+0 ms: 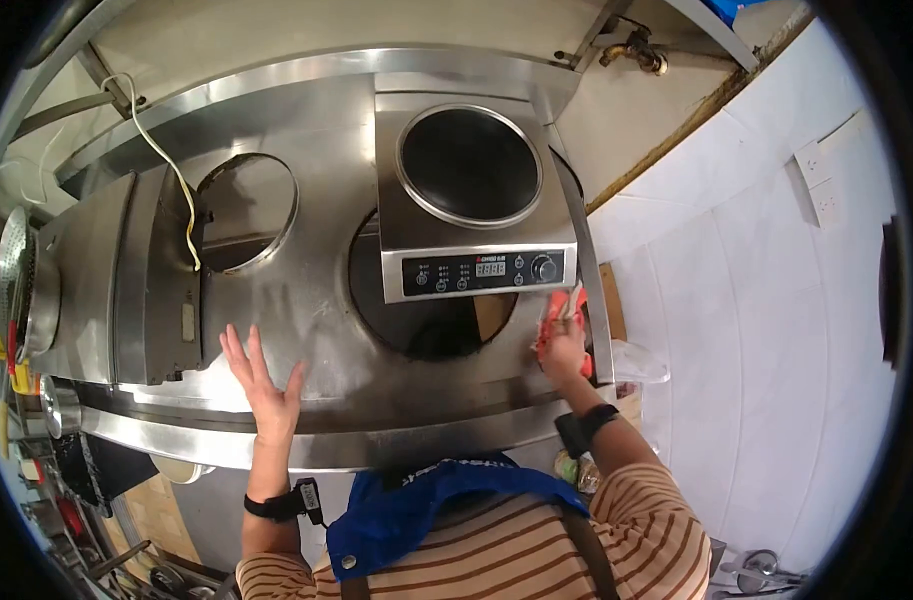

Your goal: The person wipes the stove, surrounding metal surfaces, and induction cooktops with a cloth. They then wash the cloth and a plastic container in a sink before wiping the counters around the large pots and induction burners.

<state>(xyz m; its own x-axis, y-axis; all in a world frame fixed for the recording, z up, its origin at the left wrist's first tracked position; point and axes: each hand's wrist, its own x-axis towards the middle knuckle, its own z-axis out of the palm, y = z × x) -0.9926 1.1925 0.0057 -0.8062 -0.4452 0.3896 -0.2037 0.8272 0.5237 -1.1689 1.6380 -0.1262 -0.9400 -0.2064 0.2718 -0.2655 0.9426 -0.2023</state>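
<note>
My right hand (564, 352) presses a red and white cloth (559, 318) onto the steel counter, just off the front right corner of an induction cooker (479, 190). That cooker has a round black concave top and a front panel with buttons, a display and a knob. Over the left part of the counter (321, 345) my left hand (266, 390) is raised with its fingers spread, holding nothing. A large round opening (401, 325) in the counter lies partly under the cooker.
A second steel appliance (161, 280) with a pale cable (171, 165) stands at the left, near another round opening (246, 212). Metal strainers and pots (24, 270) sit at the far left. A brass tap (636, 52) is on the back wall; a white tiled wall (746, 300) rises at the right.
</note>
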